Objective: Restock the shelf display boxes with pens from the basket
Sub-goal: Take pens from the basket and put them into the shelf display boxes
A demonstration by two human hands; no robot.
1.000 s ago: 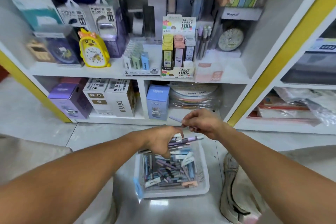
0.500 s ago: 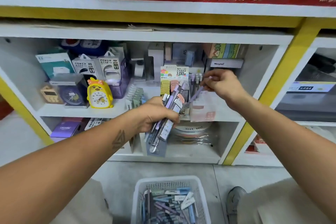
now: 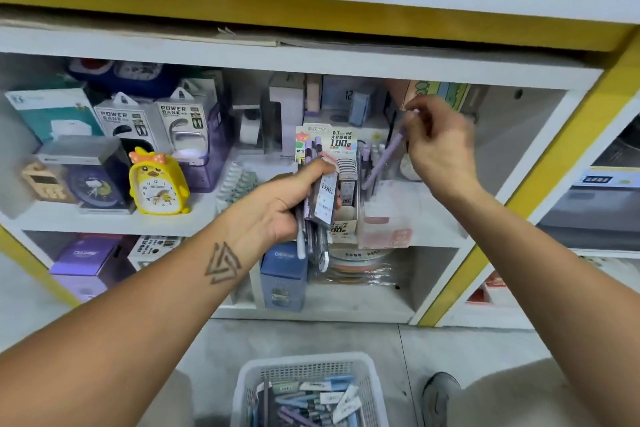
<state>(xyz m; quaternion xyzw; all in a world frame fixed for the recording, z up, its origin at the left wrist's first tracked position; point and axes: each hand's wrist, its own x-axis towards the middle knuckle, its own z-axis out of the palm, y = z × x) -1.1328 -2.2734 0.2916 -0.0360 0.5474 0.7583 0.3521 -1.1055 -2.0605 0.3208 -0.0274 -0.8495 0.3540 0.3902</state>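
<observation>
My left hand (image 3: 277, 208) grips a bundle of purple and grey pens (image 3: 317, 215), held upright in front of the shelf. My right hand (image 3: 438, 146) pinches a single lilac pen (image 3: 382, 158) by its top; the pen slants down into the clear pen display box (image 3: 384, 218), which holds a few upright pens. To its left stands a pencil-lead display box (image 3: 343, 149), partly hidden by the bundle. The white basket (image 3: 367, 367) on the floor below holds several more pens (image 3: 308, 399).
The white shelf (image 3: 104, 222) also carries a yellow chick clock (image 3: 157, 182), power bank packs (image 3: 119, 118) and small boxes. The compartment below holds a blue box (image 3: 282, 274) and a purple box (image 3: 86, 255). A yellow post (image 3: 512, 204) borders the right. My shoe (image 3: 438, 395) rests beside the basket.
Both hands rose from the basket to the shelf. My right hand carried the single pen up and right and now tips it into the clear box; my left hand keeps the bundle.
</observation>
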